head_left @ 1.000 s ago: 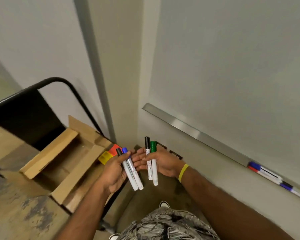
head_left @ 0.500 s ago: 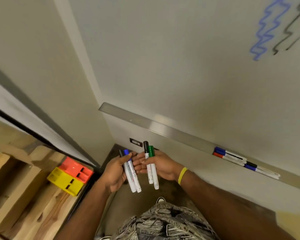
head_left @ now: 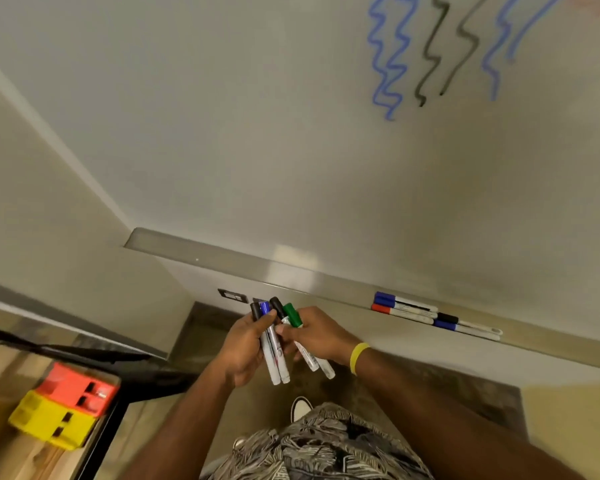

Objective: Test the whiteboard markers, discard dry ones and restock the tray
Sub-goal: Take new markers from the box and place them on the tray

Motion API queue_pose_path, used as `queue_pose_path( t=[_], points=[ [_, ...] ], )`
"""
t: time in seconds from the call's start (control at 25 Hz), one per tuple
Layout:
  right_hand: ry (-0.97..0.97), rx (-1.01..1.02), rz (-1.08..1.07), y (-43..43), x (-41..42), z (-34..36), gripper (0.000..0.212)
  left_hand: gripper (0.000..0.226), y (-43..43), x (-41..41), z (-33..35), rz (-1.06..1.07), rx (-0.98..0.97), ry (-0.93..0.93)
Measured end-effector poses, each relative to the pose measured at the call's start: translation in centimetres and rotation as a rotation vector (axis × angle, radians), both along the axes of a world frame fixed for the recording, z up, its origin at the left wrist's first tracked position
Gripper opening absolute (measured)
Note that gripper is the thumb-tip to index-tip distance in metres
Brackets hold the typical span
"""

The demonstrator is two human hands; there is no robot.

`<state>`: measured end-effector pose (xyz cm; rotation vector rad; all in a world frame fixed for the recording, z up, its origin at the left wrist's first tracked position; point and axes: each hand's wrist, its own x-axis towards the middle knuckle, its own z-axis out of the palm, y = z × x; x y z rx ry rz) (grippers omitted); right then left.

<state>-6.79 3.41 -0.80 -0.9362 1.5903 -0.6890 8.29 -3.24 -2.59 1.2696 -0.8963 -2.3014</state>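
My left hand [head_left: 243, 348] grips two white-barrelled markers, one with a black cap [head_left: 256, 310] and one with a blue cap [head_left: 265, 307]. My right hand [head_left: 317, 336] holds two more, a black-capped marker [head_left: 276, 303] and a green-capped marker [head_left: 292, 315]. Both hands meet just below the metal marker tray [head_left: 222, 256] of the whiteboard [head_left: 257, 133]. Several capped markers [head_left: 430, 315] lie in the tray to the right: blue, red, black and blue caps.
Blue and black squiggles [head_left: 426, 53] mark the whiteboard's upper right. A red block [head_left: 78, 389] and a yellow block [head_left: 51, 422] sit on a wooden surface at lower left beside a black frame [head_left: 118, 403]. A wall outlet [head_left: 232, 295] is below the tray.
The view has swung right and up, from the cardboard box to the whiteboard scribbles. My hands have risen and closed together, the markers now tilted and nearly touching.
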Motion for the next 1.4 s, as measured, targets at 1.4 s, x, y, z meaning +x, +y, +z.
queue_pose_path(
  t=[1.4],
  points=[
    [0.660, -0.126, -0.030, -3.2, -9.8, -9.9, 0.037, 0.021, -3.7, -5.2, -3.3, 0.048, 0.065, -0.129]
  ],
)
